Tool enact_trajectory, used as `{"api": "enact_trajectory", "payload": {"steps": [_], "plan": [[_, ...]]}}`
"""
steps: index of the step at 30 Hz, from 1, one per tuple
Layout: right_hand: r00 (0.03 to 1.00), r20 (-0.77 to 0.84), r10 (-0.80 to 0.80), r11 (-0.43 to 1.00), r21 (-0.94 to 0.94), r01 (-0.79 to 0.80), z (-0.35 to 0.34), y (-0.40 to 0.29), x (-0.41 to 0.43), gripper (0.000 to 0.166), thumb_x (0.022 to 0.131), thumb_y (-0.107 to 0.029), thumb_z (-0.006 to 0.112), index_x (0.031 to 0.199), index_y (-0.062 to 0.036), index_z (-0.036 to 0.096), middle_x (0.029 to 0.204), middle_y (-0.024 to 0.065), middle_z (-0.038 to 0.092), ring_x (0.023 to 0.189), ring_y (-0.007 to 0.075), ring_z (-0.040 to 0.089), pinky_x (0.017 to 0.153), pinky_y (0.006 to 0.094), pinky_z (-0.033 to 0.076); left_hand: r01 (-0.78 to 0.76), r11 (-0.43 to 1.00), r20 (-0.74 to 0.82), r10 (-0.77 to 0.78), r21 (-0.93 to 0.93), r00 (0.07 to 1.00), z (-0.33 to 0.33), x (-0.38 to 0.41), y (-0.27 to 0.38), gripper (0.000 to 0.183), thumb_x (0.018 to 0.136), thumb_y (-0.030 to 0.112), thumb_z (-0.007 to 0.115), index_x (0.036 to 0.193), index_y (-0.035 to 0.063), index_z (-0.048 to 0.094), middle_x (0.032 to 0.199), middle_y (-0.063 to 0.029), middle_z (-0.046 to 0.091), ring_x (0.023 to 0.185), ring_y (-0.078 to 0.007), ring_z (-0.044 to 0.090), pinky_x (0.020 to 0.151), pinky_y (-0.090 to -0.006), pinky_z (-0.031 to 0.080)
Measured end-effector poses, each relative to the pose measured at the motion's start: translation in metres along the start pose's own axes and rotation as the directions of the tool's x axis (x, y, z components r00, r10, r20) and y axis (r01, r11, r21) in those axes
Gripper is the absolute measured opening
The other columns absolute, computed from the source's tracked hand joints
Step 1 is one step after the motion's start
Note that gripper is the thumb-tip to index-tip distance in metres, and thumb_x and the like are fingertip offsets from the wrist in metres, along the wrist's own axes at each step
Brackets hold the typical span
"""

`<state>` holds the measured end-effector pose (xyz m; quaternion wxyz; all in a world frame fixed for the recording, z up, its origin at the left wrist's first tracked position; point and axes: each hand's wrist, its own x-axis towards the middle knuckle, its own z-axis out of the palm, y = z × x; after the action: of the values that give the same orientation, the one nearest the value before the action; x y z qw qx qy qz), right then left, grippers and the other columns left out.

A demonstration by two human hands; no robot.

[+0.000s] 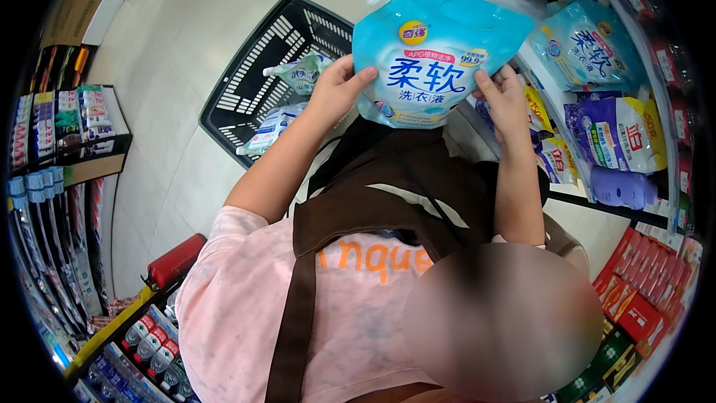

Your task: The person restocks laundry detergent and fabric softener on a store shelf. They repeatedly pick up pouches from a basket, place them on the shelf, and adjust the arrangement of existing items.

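Note:
A blue spouted pouch of laundry detergent with a white cap is held up by its two sides, its printed front facing the camera. My left hand grips its left edge, and my right hand pinches its lower right edge. Behind and to the left, a black plastic shopping basket stands on the floor. Inside it lie a green spouted pouch and a white and blue pouch, partly hidden by my left forearm. A similar blue detergent pouch sits on the shelf at the right.
Purple detergent pouches and a lilac bottle fill the right shelf unit. Toothpaste-like boxes stand on a rack at the left. A red cylinder and bottled drinks are at the lower left, red boxes at the lower right.

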<state>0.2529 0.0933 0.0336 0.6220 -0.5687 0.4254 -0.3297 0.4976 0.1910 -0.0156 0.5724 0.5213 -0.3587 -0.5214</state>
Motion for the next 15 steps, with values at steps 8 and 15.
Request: {"api": "enact_trajectory", "payload": {"steps": [8,15], "plan": [[0.997,0.017,0.070,0.998,0.001,-0.070,-0.004,0.050,-0.008,0.074,0.077,-0.029,0.068,0.129,0.0004,0.025,0.122,0.0206,0.044,0.112,0.0279,0.044,0.093,0.0385,0.037,0.037,0.995,-0.029,-0.035,0.095,0.999,0.018,0.003,0.006,0.024,0.086,0.017,0.057,0.101,-0.0022,0.056,0.094,-0.0060,0.060,0.085,-0.0107,0.054,0.075,-0.0244,0.043],[0.967,-0.251,-0.052,0.992,0.100,0.079,-0.018,0.054,-0.025,0.057,0.082,-0.025,0.062,0.118,0.0038,0.027,0.106,0.0171,0.049,0.093,0.0220,0.053,0.060,0.0285,0.050,-0.005,0.988,0.047,-0.002,0.154,0.999,0.063,0.032,0.009,0.025,0.086,0.022,0.057,0.093,-0.0024,0.059,0.084,-0.0046,0.062,0.077,-0.0097,0.055,0.069,-0.0249,0.044]]}}
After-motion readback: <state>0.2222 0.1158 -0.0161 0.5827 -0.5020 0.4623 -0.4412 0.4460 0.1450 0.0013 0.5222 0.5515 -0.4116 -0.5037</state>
